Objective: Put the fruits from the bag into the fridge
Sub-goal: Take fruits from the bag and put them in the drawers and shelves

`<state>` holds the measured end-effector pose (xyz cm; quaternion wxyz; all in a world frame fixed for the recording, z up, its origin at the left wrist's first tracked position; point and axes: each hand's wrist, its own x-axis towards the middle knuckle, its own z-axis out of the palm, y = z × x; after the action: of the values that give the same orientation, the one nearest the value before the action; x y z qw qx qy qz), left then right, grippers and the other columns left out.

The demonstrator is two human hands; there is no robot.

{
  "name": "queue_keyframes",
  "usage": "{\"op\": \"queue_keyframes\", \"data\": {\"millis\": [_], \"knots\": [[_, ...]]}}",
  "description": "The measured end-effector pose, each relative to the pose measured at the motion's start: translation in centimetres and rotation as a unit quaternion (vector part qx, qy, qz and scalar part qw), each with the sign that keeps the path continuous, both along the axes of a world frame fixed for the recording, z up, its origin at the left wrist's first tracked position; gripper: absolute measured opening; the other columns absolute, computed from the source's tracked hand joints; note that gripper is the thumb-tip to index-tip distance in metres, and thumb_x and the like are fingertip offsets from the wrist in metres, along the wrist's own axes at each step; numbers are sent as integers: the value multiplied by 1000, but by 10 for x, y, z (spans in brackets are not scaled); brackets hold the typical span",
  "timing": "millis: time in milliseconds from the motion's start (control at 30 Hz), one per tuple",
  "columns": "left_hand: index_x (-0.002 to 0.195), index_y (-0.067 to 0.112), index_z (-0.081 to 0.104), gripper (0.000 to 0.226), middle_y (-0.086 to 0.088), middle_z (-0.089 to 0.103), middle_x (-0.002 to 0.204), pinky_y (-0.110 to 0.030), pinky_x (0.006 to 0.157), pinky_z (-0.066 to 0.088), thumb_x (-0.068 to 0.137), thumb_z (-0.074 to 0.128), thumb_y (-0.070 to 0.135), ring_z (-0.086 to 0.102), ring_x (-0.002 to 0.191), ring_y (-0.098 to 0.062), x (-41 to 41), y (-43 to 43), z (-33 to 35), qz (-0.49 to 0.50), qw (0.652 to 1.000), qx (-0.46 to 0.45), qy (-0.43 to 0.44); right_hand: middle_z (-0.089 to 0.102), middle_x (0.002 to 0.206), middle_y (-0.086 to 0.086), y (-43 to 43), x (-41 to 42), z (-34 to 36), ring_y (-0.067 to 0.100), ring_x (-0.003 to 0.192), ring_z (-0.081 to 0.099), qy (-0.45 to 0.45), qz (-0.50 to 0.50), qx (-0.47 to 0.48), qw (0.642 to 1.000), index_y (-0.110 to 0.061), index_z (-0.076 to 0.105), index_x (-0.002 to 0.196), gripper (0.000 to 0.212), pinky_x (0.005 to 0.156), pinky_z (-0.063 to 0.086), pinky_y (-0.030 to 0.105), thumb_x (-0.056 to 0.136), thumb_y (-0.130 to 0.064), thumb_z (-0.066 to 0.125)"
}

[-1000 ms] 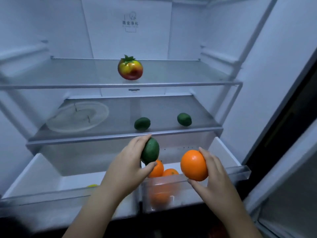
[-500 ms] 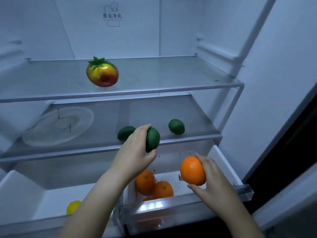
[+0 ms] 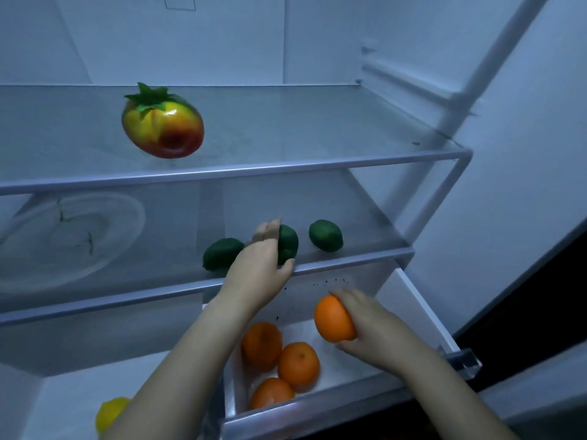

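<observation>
My left hand (image 3: 258,270) grips a green lime (image 3: 288,244) at the front of the fridge's middle glass shelf (image 3: 349,261), between two other limes, one to its left (image 3: 222,254) and one to its right (image 3: 326,235). My right hand (image 3: 371,327) holds an orange (image 3: 333,319) over the open right drawer (image 3: 422,309), where three oranges (image 3: 298,365) lie. The bag is out of view.
A red-yellow tomato-like fruit (image 3: 162,126) sits on the upper glass shelf (image 3: 286,168). A clear plate (image 3: 68,238) rests at the left of the middle shelf. A yellow lemon (image 3: 109,414) lies in the left drawer. The fridge's right wall (image 3: 524,154) stands close.
My left hand has carried its lime forward onto the middle shelf between the two limes. My right hand has lowered the orange into the right drawer. The view has moved closer.
</observation>
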<state>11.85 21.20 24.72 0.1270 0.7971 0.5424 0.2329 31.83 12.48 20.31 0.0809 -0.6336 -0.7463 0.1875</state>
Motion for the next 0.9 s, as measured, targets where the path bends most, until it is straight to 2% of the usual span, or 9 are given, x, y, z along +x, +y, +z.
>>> {"op": "queue_keyframes", "data": {"millis": [133,200,300,367,467,600,667,767,900], "knots": [[146,14,20,67,-9,34,149,-27,76,48,91,55,26,60,105,-23,1,3,-14,4,999,-3,-33,33,148,-2,25,-12,-7,17,130,38,-66,18,-58,996,-27,22,146,88,101,38,34,75,-42,72],[146,16,18,65,-8,23,155,-27,79,48,92,53,25,56,115,-26,2,6,-18,3,999,-5,-47,37,145,1,38,-17,-14,20,127,42,-107,31,-81,990,-25,23,144,87,99,41,35,75,-44,72],[146,19,19,64,-5,10,158,-30,92,44,92,53,21,41,131,-27,4,8,-22,-3,997,-12,-79,41,139,8,54,-26,-23,25,120,46,-155,52,-109,981,-20,27,142,81,94,43,37,77,-45,69],[146,21,19,63,-3,7,159,-32,98,41,93,52,21,34,136,-25,3,7,-25,-12,995,-14,-94,42,136,10,62,-31,-29,27,118,47,-162,58,-126,977,-18,27,141,80,93,44,38,78,-44,69],[148,21,13,66,0,3,159,-34,101,40,94,51,23,27,140,-21,3,5,-28,-19,997,5,-70,42,135,12,65,-36,-42,27,117,47,-168,74,-122,975,-18,26,142,81,93,45,40,78,-41,70],[149,19,10,67,-1,2,159,-32,105,34,95,49,20,17,143,-19,4,6,-30,-12,997,25,-65,38,138,10,64,-35,-56,28,120,44,-148,101,-88,980,-26,17,147,84,93,44,41,80,-34,68],[149,20,14,64,0,4,158,-30,104,35,94,48,17,19,142,-18,3,5,-30,-10,997,30,-68,37,140,10,64,-33,-57,28,121,43,-133,100,-83,983,-28,17,147,84,94,44,40,80,-33,68],[145,21,27,57,0,13,157,-31,96,43,93,49,14,32,137,-21,3,4,-30,-11,997,44,-69,36,141,10,65,-32,-59,28,121,43,-118,89,-103,984,-28,18,146,86,96,43,42,79,-34,71],[136,18,42,50,-6,29,149,-37,82,53,89,54,8,52,120,-28,1,3,-31,-15,996,65,-66,33,142,10,66,-32,-66,28,124,40,-104,83,-115,984,-27,19,146,84,98,41,41,80,-26,71]]}}
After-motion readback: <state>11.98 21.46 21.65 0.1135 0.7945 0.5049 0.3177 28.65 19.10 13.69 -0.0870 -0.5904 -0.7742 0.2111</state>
